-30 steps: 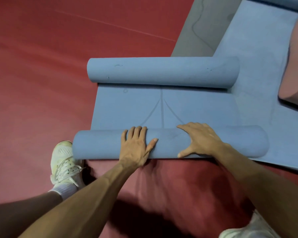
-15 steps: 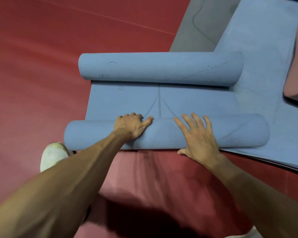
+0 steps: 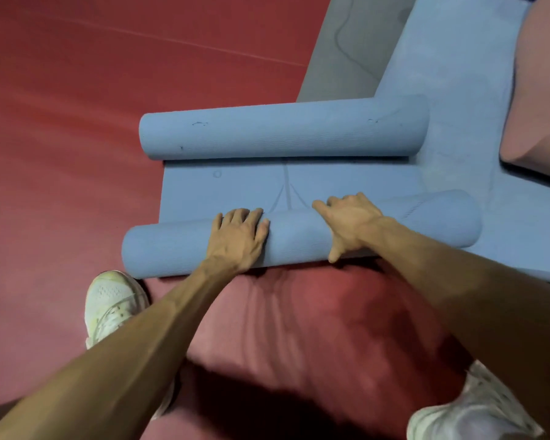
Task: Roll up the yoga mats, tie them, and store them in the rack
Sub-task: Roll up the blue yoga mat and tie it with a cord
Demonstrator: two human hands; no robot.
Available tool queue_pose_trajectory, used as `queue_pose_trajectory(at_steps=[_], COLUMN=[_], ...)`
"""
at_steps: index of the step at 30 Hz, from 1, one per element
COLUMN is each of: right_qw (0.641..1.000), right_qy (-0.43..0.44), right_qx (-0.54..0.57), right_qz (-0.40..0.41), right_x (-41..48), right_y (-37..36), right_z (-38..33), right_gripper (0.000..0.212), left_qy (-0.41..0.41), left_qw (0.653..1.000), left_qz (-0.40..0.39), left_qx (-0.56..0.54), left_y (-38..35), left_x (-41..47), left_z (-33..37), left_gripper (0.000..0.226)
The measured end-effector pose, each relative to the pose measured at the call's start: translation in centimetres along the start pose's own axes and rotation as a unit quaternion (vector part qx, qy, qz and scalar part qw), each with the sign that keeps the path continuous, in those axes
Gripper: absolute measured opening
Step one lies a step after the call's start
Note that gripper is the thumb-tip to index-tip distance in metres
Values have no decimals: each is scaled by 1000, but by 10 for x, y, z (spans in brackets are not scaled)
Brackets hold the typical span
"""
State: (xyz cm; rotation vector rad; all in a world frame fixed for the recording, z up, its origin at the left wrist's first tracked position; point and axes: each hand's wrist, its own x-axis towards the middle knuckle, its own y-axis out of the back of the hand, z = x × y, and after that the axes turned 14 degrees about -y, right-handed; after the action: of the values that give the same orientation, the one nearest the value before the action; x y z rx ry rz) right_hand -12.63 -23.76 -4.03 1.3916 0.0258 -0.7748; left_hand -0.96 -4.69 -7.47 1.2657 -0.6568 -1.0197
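A blue yoga mat lies on the red floor with both ends rolled. Its near roll [image 3: 299, 242] lies crosswise under my hands, and its far roll [image 3: 283, 131] lies parallel beyond a flat strip of mat [image 3: 204, 192] printed with lines. My left hand [image 3: 238, 236] grips the near roll left of centre, fingers curled over its far side. On the right of centre, my right hand [image 3: 350, 220] grips the same roll, fingers hooked over the top and thumb down its near face.
A second blue mat [image 3: 458, 74] lies flat to the right, partly under the near roll's right end. A grey mat [image 3: 346, 58] and a pink mat [image 3: 540, 106] lie beyond. My white shoes [image 3: 111, 303] [image 3: 470, 414] stand on the red floor [image 3: 77, 122].
The near roll has moved toward the far roll, so the flat strip is shorter. My right hand's fingers went from spread flat to curled over the roll.
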Motion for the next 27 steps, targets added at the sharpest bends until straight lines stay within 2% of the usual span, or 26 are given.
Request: queue_pose_trajectory(at_steps=[6,8,11,15,19,24,27], right_qw=[987,980,979,980,975,993,996], right_qy=[35,40,35,27,12,-3,-13], right_qx=[19,30,38,72,156,122,48], right_qz=[-158,-193,-199,-183,-157,-7,78], right_x=[-5,-8,-12,-14,-20,-37,-50], right_y=[15,12,0,-13,-25,-42,-55], right_z=[-5,-4,-6,-5,2,-2,-6], right_gripper=[98,97,104,105,109,118,127], left_qy=[33,13,-9,-9,0,26,41], left_qw=[997,998,998,997,996,995,991], left_qz=[-64,-68,-54,-52,-64,-87,-130], left_qx=[-17,-10,15,57,59,28,-7], left_y=[-8,-10,-17,-22,-20,-11,-2], left_x=[-30,-35,-42,-41,-29,-5,15], left_z=[20,23,25,27,24,21,15], left_gripper=[62,76,90,87,84,60,61])
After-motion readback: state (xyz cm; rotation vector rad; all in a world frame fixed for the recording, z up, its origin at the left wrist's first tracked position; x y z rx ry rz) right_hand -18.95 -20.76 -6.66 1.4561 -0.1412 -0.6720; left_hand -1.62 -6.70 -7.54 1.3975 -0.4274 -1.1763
